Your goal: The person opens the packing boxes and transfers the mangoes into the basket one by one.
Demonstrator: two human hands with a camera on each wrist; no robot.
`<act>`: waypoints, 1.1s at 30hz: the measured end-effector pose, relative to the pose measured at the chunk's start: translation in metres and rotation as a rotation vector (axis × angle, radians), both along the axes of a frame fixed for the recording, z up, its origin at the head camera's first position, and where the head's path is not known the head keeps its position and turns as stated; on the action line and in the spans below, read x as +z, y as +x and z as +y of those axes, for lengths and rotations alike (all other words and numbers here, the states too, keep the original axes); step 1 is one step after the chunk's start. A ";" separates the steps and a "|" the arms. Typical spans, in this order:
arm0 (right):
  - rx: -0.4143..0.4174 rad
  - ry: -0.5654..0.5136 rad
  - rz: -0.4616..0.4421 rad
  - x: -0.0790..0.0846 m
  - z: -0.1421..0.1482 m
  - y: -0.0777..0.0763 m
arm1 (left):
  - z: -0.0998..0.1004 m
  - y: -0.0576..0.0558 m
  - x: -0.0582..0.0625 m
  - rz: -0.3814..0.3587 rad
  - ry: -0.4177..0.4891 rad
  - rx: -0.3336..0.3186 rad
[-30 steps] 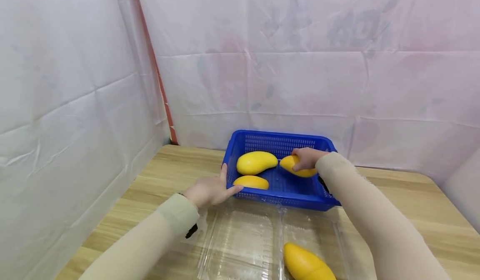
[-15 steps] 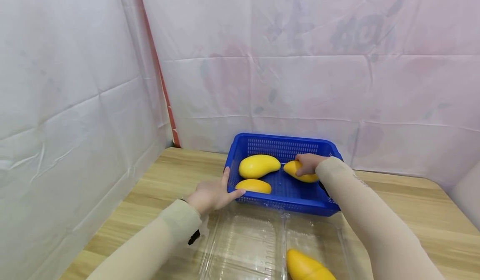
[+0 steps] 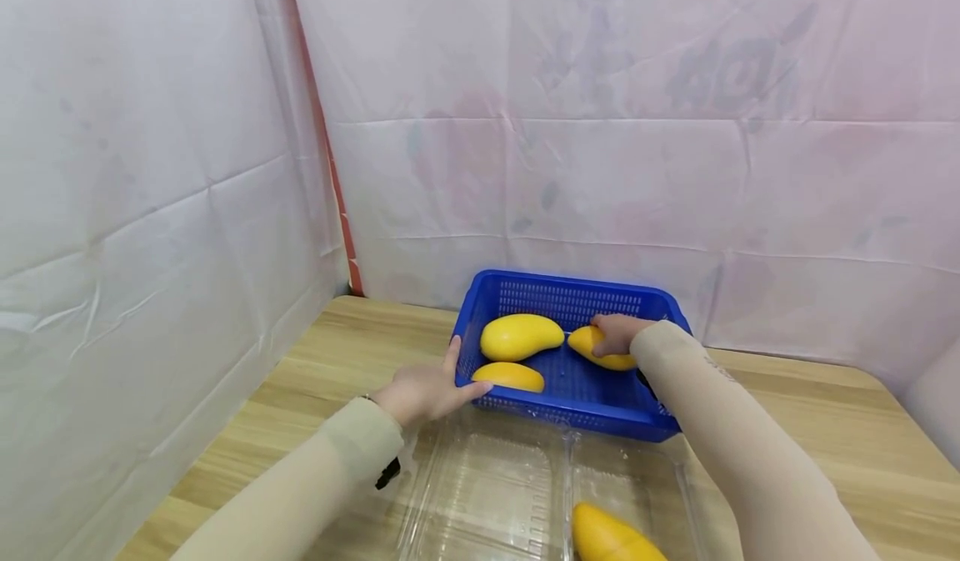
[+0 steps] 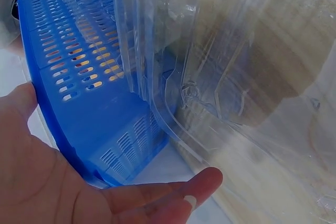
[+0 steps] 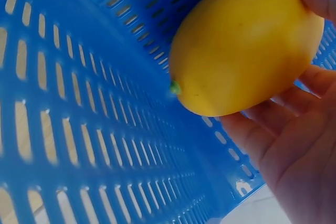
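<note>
My right hand (image 3: 617, 333) grips a yellow mango (image 3: 587, 340) in the right part of a blue plastic basket (image 3: 577, 419). In the right wrist view the mango (image 5: 241, 45) shows a small green stem end, with fingers along one side and the thumb on the other. Two more mangoes lie in the left part of the basket: a paler one (image 3: 517, 338) behind and another mango (image 3: 508, 375) by the front wall. At the basket's front left corner, my left hand (image 3: 423, 390) touches the rim, its fingers spread. The left wrist view shows the thumb (image 4: 23, 98) against that rim.
A clear plastic clamshell box (image 3: 487, 494) lies unfolded in front of the basket, close to its front wall. One mango (image 3: 611, 536) sits in its right half. Pale sheets (image 3: 600, 169) hang behind and to the left of the wooden table (image 3: 300, 378).
The head view has tilted slightly, so the scene sits a little lower and further right. Both hands keep their places, the right on the mango and the left at the basket's corner.
</note>
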State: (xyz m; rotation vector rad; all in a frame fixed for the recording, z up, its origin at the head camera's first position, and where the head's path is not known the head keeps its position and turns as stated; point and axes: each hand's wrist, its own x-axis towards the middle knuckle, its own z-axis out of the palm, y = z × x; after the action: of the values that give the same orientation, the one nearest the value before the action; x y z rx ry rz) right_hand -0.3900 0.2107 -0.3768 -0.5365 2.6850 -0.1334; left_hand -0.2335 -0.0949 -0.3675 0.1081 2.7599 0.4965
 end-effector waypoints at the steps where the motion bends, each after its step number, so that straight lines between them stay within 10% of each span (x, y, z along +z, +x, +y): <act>1: -0.009 0.005 -0.002 0.000 0.000 0.001 | 0.000 0.000 0.000 -0.002 0.003 -0.001; 33: -0.011 0.029 0.037 0.018 0.000 0.011 | 0.000 0.002 0.000 0.008 -0.013 -0.021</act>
State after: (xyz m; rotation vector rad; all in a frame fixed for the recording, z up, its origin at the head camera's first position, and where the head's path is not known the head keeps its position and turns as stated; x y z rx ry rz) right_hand -0.3789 0.2104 -0.3593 -0.5197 2.7217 -0.0878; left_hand -0.2317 -0.0954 -0.3678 0.1365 2.7668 0.4741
